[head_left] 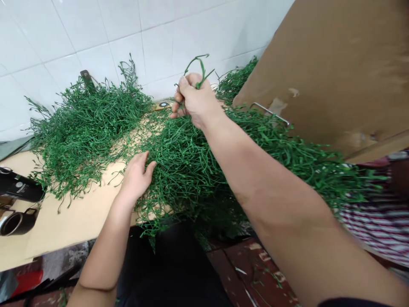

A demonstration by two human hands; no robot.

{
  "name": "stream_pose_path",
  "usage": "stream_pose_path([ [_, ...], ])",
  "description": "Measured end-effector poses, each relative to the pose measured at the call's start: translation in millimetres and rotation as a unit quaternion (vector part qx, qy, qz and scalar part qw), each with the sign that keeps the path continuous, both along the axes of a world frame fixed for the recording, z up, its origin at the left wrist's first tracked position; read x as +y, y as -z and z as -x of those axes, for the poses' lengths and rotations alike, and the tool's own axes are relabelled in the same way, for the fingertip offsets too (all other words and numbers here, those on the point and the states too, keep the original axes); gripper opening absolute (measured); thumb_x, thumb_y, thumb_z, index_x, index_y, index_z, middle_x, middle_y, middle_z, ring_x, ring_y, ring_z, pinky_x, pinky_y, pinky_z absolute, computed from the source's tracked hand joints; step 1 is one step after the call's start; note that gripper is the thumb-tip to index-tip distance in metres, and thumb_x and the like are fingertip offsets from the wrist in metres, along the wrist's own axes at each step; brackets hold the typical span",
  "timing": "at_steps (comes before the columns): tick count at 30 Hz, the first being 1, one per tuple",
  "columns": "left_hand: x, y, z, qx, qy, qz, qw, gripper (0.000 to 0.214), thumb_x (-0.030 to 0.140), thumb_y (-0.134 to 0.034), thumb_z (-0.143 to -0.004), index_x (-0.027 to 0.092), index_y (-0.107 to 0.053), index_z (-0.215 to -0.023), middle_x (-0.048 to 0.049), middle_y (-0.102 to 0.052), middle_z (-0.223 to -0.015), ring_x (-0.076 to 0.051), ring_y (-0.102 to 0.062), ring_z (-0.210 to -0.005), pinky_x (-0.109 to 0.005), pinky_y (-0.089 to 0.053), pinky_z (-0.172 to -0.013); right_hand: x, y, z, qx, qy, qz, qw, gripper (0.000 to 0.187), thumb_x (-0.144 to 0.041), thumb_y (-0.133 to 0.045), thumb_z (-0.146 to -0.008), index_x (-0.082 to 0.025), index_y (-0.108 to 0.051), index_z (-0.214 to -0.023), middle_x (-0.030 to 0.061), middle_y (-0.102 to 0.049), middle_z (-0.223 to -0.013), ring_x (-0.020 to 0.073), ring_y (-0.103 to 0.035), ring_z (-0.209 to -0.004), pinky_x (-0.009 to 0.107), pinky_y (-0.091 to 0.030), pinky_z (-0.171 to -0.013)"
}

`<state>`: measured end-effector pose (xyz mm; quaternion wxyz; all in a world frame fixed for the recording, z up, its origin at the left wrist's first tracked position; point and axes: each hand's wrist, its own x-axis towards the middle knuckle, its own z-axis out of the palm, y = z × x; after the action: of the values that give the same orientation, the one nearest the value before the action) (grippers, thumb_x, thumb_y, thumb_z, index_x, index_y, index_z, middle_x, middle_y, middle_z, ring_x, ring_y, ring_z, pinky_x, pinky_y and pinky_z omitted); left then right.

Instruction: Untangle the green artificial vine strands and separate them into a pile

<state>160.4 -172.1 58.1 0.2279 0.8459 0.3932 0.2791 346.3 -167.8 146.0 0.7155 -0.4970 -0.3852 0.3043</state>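
Thin green stems, perhaps plastic plant pieces, lie in a big tangled heap (188, 162) across the middle of the table. Raised above the heap's far side, my right hand (198, 98) pinches a forked green stem (202, 70) between thumb and fingers. My left hand (137, 172) rests at the heap's left edge, thumb spread from the fingers, with nothing gripped that I can see; its fingertips point away from me. A second heap of the same stems (92, 123) spreads to the left, against the wall.
A large cardboard sheet (326, 76) stands at the right, a metal bar (270, 113) by its lower edge. On the left are a black cylinder (19, 185) and a dark mug (19, 221). White wall tiles (159, 42) rise behind the table (73, 217). Striped cloth (377, 226) lies at lower right.
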Motion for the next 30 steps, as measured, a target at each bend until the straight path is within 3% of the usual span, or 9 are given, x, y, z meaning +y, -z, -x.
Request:
stream_pose_path([
  [4,0.8,-11.9,9.9,0.012,-0.022,0.002,1.0,0.033,0.032,-0.046,-0.084,0.013,-0.063,-0.104,-0.0145,-0.064,-0.112,-0.024,-0.058,-0.104,-0.039,-0.042,-0.093,-6.2,-0.4,10.9,0.037,-0.064,-0.041,0.996,0.025,-0.036,-0.053,-0.085,-0.021,-0.041,-0.069,-0.008,-0.042,-0.051,0.0034,-0.043,-0.039,0.017,-0.042,-0.041],
  [8,-1.7,-23.8,12.1,0.001,-0.047,0.014,0.999,0.032,0.041,-0.044,-0.085,0.016,-0.065,-0.083,-0.0087,-0.068,-0.085,-0.021,-0.061,-0.084,-0.036,-0.045,-0.081,-10.3,-0.7,18.8,0.057,-0.079,-0.047,0.994,0.021,-0.033,-0.056,-0.084,-0.02,-0.044,-0.071,-0.008,-0.044,-0.052,0.0031,-0.045,-0.041,0.017,-0.044,-0.043],
  [11,-0.8,-23.6,4.7,-0.067,-0.061,-0.005,0.996,0.034,0.046,-0.049,-0.082,0.016,-0.062,-0.092,-0.0088,-0.066,-0.092,-0.019,-0.06,-0.087,-0.033,-0.045,-0.08,-12.7,-1.5,25.2,0.07,-0.1,-0.054,0.991,0.019,-0.033,-0.054,-0.085,-0.02,-0.047,-0.073,-0.008,-0.043,-0.053,0.0028,-0.047,-0.044,0.017,-0.047,-0.049],
  [15,-1.6,-21.9,-9.9,-0.176,0.014,0.023,0.984,0.05,0.046,-0.058,-0.076,0.017,-0.051,-0.117,-0.0129,-0.055,-0.121,-0.02,-0.055,-0.104,-0.033,-0.044,-0.087,-12.6,0.5,32.1,0.094,-0.127,-0.054,0.986,0.02,-0.033,-0.05,-0.087,-0.019,-0.047,-0.073,-0.0083,-0.041,-0.052,0.0025,-0.048,-0.048,0.018,-0.05,-0.055],
  [18,-8.6,-26.1,-17.6,-0.22,0.106,0.147,0.959,0.047,0.045,-0.054,-0.08,0.016,-0.051,-0.117,-0.012,-0.058,-0.115,-0.016,-0.058,-0.094,-0.029,-0.045,-0.083,-10.7,3.2,33.9,0.103,-0.126,-0.045,0.986,0.023,-0.034,-0.051,-0.086,-0.019,-0.045,-0.071,-0.0083,-0.039,-0.051,0.0029,-0.05,-0.052,0.018,-0.051,-0.059],
  [21,-16.2,-28.6,-20.8,-0.231,0.138,0.227,0.936,0.045,0.042,-0.059,-0.078,0.014,-0.054,-0.113,-0.0079,-0.062,-0.097,-0.012,-0.057,-0.079,-0.024,-0.045,-0.073,-8.8,5.2,32.5,0.105,-0.114,-0.04,0.987,0.025,-0.036,-0.054,-0.084,-0.019,-0.045,-0.069,-0.0082,-0.039,-0.05,0.003,-0.051,-0.053,0.017,-0.051,-0.061],
  [25,-16.2,-23.7,-24.5,-0.243,0.096,0.198,0.945,0.036,0.034,-0.069,-0.07,0.014,-0.061,-0.099,-0.0056,-0.061,-0.093,-0.01,-0.052,-0.075,-0.019,-0.041,-0.064,-7.2,9.1,31.3,0.104,-0.101,-0.036,0.989,0.026,-0.035,-0.055,-0.084,-0.018,-0.045,-0.068,-0.0079,-0.042,-0.052,0.0022,-0.051,-0.052,0.016,-0.05,-0.061],
  [30,-5.2,-21.1,-30.8,-0.31,0.039,0.235,0.92,0.023,0.037,-0.058,-0.079,0.014,-0.058,-0.077,0.0006,-0.058,-0.067,-0.005,-0.045,-0.054,-0.018,-0.036,-0.052,-7.6,15.2,38.1,0.088,-0.106,-0.009,0.99,0.025,-0.036,-0.057,-0.083,-0.018,-0.045,-0.069,-0.0074,-0.044,-0.053,0.0025,-0.051,-0.052,0.016,-0.049,-0.059],
])
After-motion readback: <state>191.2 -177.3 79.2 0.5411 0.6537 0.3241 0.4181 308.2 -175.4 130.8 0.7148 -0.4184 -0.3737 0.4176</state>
